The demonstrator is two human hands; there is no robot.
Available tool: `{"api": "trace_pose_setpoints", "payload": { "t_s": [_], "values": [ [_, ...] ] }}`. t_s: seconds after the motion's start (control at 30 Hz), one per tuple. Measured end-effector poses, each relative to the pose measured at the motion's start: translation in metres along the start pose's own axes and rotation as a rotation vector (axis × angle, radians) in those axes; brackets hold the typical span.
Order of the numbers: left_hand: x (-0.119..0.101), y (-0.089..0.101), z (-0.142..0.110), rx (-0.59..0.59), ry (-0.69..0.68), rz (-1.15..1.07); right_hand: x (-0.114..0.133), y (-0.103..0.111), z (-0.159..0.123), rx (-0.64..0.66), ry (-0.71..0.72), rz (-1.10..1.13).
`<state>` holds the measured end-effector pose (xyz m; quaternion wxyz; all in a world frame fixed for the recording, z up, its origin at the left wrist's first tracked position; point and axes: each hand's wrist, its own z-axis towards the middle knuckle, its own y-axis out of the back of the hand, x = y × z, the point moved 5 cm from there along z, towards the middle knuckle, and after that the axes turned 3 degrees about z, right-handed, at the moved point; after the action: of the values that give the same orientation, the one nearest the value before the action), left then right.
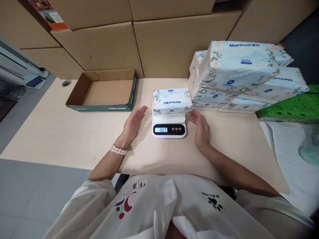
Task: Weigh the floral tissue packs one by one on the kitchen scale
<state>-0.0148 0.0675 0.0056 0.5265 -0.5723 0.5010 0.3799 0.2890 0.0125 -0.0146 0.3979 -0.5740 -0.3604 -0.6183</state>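
A white digital scale (169, 119) stands on the table, its lit display reading 102.7. On its platform lies one pack of tissues (171, 101), white and pale blue with flower prints, its lettering upside down to me. My left hand (134, 122) is to the left of the scale, fingers stretched out and holding nothing. On the other side my right hand (201, 129) rests near the scale's right edge, palm turned inward, fingers extended and empty. Its fingertips come close to the pack's right end; whether they touch it I cannot tell.
An open, shallow cardboard box (108, 94) with green sides stands at the back left. Several stacked tissue packs (244, 66) occupy the back right, beside a green crate (289, 108). Large cardboard cartons (174, 46) form a wall behind the wooden table (82, 139).
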Motion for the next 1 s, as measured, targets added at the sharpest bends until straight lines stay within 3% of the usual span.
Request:
{"api": "trace_pose_setpoints", "payload": {
  "t_s": [0.17, 0.37, 0.47, 0.57, 0.67, 0.77, 0.9, 1.0],
  "values": [
    [-0.006, -0.019, 0.004, 0.043, -0.061, 0.057, 0.015, -0.004, 0.005, 0.010, 0.061, -0.039],
    [-0.028, -0.045, 0.016, 0.235, -0.128, 0.038, 0.023, -0.025, 0.013, 0.073, 0.003, -0.043],
    [-0.044, -0.043, 0.019, 0.232, -0.174, 0.051, 0.046, -0.045, 0.021, 0.097, 0.091, -0.034],
    [-0.064, -0.031, 0.025, 0.178, -0.211, 0.022, 0.084, -0.077, 0.028, 0.158, 0.288, -0.037],
    [-0.090, -0.002, 0.033, 0.047, -0.271, -0.014, 0.122, -0.125, 0.032, 0.272, 0.529, -0.065],
    [-0.115, 0.044, 0.044, -0.116, -0.387, 0.024, 0.137, -0.188, 0.040, 0.420, 0.680, -0.136],
    [-0.128, 0.122, 0.063, -0.344, -0.494, 0.194, 0.121, -0.274, 0.052, 0.632, 0.671, -0.354],
    [-0.118, 0.172, 0.074, -0.532, -0.362, 0.461, 0.093, -0.314, 0.054, 0.821, 0.535, -0.621]
  ]
}}
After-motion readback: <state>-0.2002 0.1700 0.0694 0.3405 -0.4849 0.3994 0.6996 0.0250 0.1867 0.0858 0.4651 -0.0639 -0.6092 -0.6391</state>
